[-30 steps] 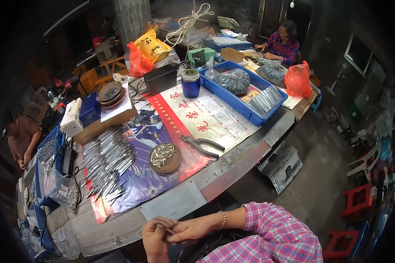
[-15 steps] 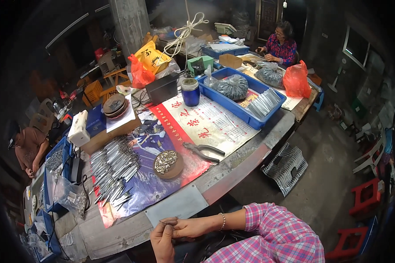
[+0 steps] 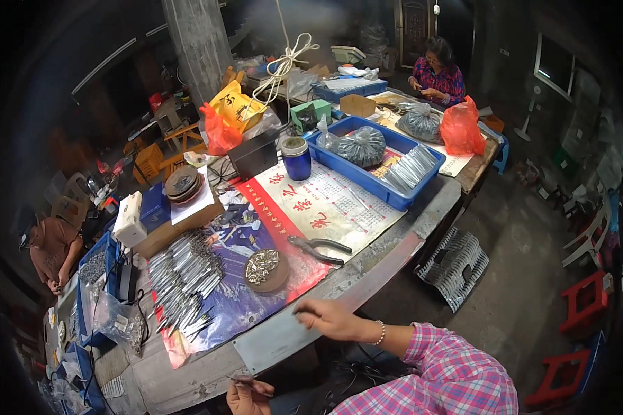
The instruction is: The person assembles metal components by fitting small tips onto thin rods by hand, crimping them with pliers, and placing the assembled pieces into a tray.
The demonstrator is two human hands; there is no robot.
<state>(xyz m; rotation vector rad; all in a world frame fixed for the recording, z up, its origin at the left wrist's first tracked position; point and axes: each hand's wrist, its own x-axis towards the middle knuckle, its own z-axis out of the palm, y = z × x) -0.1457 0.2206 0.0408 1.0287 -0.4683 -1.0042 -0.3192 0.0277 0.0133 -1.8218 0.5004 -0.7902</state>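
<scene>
My right hand (image 3: 331, 321), a beaded bracelet at its wrist, hovers over the table's front edge. Its fingers reach left, slightly bent and apart, with nothing visible in them. Lower down, in front of the edge, my left hand (image 3: 248, 396) is pinched closed; what it holds, if anything, is too small to make out. Beyond my right hand a round brown dish (image 3: 278, 278) holds many short metal pieces. Pliers (image 3: 320, 250) with dark handles lie to the dish's right. A heap of thin metal rods (image 3: 183, 273) spreads to its left.
A grey plate (image 3: 273, 342) lies at the table edge. Farther back are a blue jar (image 3: 297, 163), a black box (image 3: 256, 156) and a blue tray (image 3: 403, 202) with bagged parts and metal rods. Two people sit at work, one far right (image 3: 439, 79), one far left (image 3: 50, 249).
My hands were together at the table edge and have parted. The right has moved up and right over the table; the left has dropped lower. The view has shifted slightly.
</scene>
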